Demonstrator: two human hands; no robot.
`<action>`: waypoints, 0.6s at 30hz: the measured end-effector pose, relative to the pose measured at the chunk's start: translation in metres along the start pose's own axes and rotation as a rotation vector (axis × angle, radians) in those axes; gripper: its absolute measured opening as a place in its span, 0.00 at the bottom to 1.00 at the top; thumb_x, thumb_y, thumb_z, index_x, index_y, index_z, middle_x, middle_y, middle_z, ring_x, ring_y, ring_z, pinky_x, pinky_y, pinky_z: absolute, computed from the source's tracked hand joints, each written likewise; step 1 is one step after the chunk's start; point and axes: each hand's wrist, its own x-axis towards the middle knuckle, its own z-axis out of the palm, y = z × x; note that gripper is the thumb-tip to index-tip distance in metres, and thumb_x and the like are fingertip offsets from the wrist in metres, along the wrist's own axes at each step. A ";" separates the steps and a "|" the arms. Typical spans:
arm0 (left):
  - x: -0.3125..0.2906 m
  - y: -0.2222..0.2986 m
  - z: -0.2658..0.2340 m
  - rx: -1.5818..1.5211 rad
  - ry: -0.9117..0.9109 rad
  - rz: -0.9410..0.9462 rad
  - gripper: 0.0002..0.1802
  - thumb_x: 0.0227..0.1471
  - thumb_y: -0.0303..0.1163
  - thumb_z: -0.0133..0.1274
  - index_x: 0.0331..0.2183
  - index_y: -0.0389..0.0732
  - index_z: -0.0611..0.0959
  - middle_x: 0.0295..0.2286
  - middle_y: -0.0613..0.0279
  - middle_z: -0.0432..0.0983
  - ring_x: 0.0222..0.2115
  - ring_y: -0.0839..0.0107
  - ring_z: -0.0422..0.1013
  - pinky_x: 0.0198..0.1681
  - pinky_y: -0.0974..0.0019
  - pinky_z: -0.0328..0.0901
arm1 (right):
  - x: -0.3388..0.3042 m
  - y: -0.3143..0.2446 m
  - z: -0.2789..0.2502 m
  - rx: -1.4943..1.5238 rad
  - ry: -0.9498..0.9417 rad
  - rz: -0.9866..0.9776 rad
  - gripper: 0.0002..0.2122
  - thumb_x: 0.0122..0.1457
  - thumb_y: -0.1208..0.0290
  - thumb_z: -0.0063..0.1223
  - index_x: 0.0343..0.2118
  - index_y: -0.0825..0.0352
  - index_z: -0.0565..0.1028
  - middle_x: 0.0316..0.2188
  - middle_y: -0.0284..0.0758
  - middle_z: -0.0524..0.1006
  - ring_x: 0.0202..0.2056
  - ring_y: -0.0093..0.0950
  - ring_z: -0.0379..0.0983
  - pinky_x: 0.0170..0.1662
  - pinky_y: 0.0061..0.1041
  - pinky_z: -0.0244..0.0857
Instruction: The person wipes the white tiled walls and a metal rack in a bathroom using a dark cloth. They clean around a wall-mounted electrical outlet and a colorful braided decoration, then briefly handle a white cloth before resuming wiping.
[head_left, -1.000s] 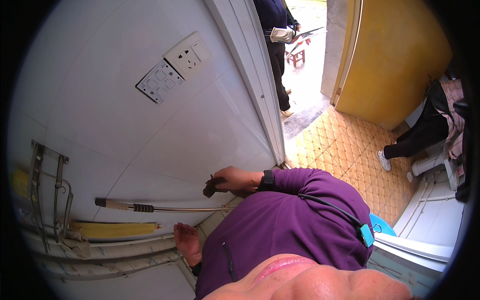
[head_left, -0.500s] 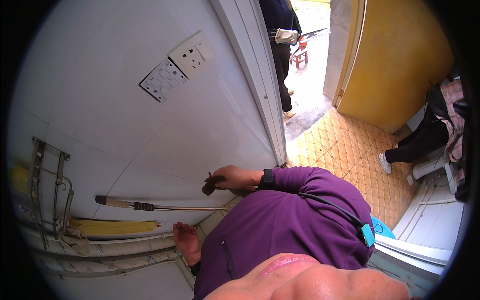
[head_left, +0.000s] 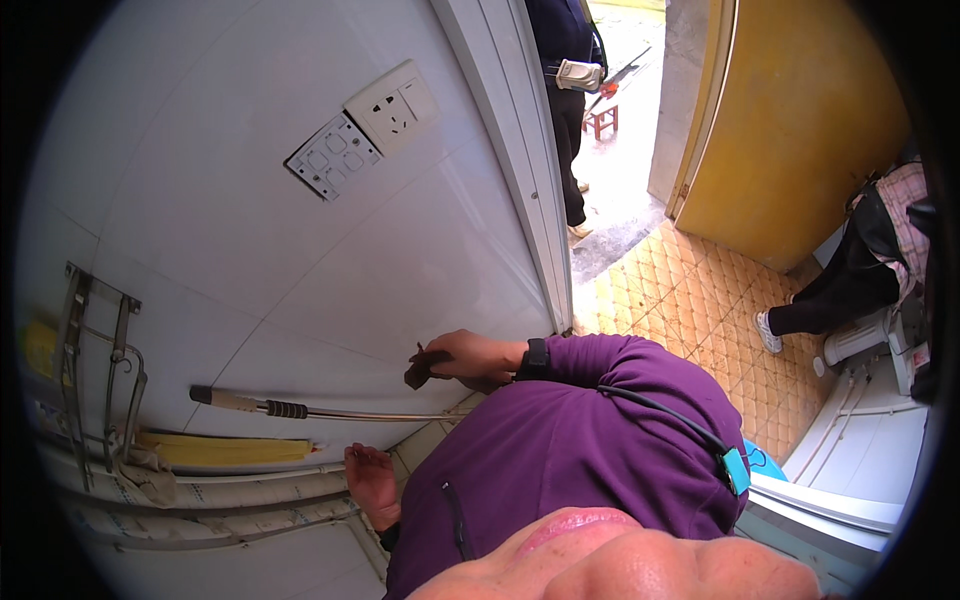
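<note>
head view: i'm watching the right hand (head_left: pixel 470 357) pinching a small dark rag (head_left: pixel 418 372) between thumb and fingers, pressing it against the white tiled wall (head_left: pixel 300 270) just beyond the fingertips. the left hand (head_left: pixel 371 482) is resting lower down, fingers loosely curled, not holding anything i can make out, near the pipes (head_left: pixel 220 495) running along the wall's base. a long-handled tool (head_left: pixel 300 409) is lying between the two hands, its grip pointing away to the left of the rag. past it, further left, a metal rack (head_left: pixel 95 380) is hanging on the wall. above the right hand, well apart, a socket and switch plate (head_left: pixel 365 128) is sitting on the tile. judging the wiping: keeping the rag flat and bunched under the fingers should be giving even pressure; staying clear of the socket seems wise.
</note>
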 end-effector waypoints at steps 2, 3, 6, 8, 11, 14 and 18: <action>-0.001 0.000 0.000 -0.007 0.004 -0.001 0.08 0.54 0.30 0.47 0.36 0.44 0.78 0.36 0.66 0.75 0.37 0.71 0.69 0.43 0.64 0.64 | -0.001 -0.001 0.000 -0.029 -0.003 0.004 0.14 0.50 0.68 0.50 0.39 0.69 0.71 0.35 0.44 0.74 0.38 0.39 0.70 0.42 0.32 0.63; -0.002 0.000 -0.001 -0.009 0.010 0.000 0.07 0.54 0.30 0.47 0.35 0.44 0.78 0.36 0.66 0.75 0.37 0.71 0.69 0.43 0.64 0.64 | -0.001 -0.001 0.000 -0.039 -0.003 -0.001 0.14 0.50 0.68 0.50 0.39 0.69 0.71 0.35 0.44 0.74 0.38 0.39 0.70 0.42 0.32 0.63; -0.004 -0.001 -0.001 -0.010 0.018 0.005 0.07 0.53 0.30 0.47 0.35 0.44 0.78 0.36 0.65 0.75 0.37 0.71 0.69 0.43 0.64 0.64 | -0.001 -0.001 0.001 -0.039 -0.005 -0.008 0.14 0.50 0.68 0.50 0.39 0.69 0.71 0.35 0.44 0.73 0.38 0.40 0.70 0.41 0.32 0.63; -0.005 -0.001 -0.001 -0.007 0.013 0.010 0.07 0.53 0.30 0.47 0.35 0.44 0.78 0.36 0.65 0.75 0.37 0.71 0.69 0.43 0.64 0.64 | -0.001 0.000 0.002 -0.056 -0.023 0.004 0.15 0.51 0.68 0.50 0.41 0.67 0.71 0.36 0.42 0.73 0.39 0.38 0.70 0.43 0.31 0.63; -0.007 -0.003 -0.002 -0.018 0.019 0.015 0.07 0.53 0.30 0.47 0.35 0.43 0.78 0.35 0.65 0.75 0.37 0.71 0.69 0.43 0.65 0.64 | -0.001 0.002 0.003 -0.053 -0.042 0.025 0.15 0.51 0.68 0.50 0.42 0.66 0.71 0.37 0.41 0.74 0.40 0.38 0.70 0.43 0.31 0.63; -0.008 -0.004 -0.003 -0.014 0.040 0.031 0.07 0.53 0.30 0.47 0.35 0.43 0.78 0.35 0.65 0.75 0.37 0.71 0.69 0.42 0.66 0.65 | -0.001 0.004 0.004 -0.054 -0.035 0.007 0.15 0.51 0.68 0.50 0.42 0.66 0.71 0.36 0.41 0.74 0.40 0.38 0.70 0.43 0.31 0.63; -0.003 -0.005 0.001 0.026 0.076 0.015 0.07 0.53 0.29 0.47 0.36 0.43 0.77 0.35 0.64 0.75 0.36 0.71 0.70 0.41 0.65 0.65 | 0.004 0.002 0.001 -0.075 -0.026 -0.019 0.15 0.51 0.68 0.50 0.42 0.67 0.71 0.36 0.41 0.74 0.38 0.37 0.71 0.41 0.31 0.64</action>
